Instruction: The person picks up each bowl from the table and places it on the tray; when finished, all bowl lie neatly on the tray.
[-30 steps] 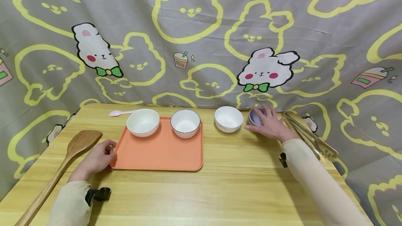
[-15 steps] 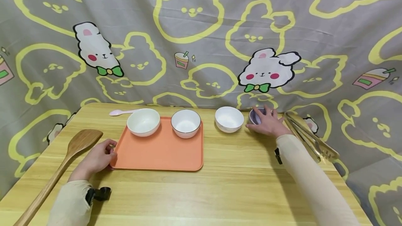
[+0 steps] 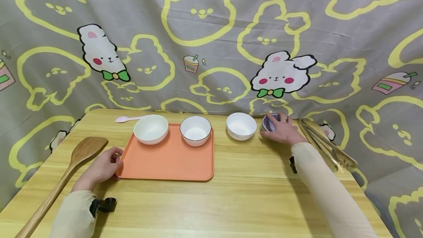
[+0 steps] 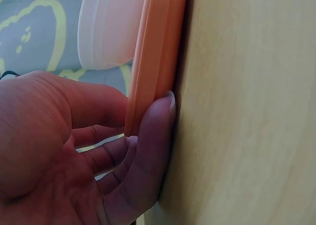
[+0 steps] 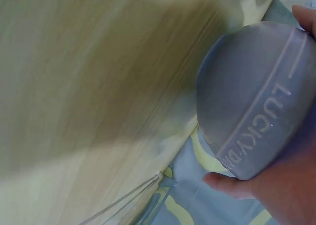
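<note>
Purple bowl (image 5: 252,94), gripped by the right hand (image 3: 282,131), and white bowl (image 3: 241,126) remain near the table's far edge, two bowls (image 3: 195,131) already on the tray (image 3: 165,164) the left hand (image 3: 103,163) pinches.

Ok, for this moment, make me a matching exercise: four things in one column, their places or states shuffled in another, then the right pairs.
1. orange rectangular tray
2. purple round bowl with lettering
3. brown wooden spatula
4. white round bowl with thin dark rim

A. lies left of the tray
B. gripped by the right hand
C. stands on the tray, nearer its right side
D. left edge held by the left hand

Pairs: 1-D, 2-B, 3-A, 4-C
</note>
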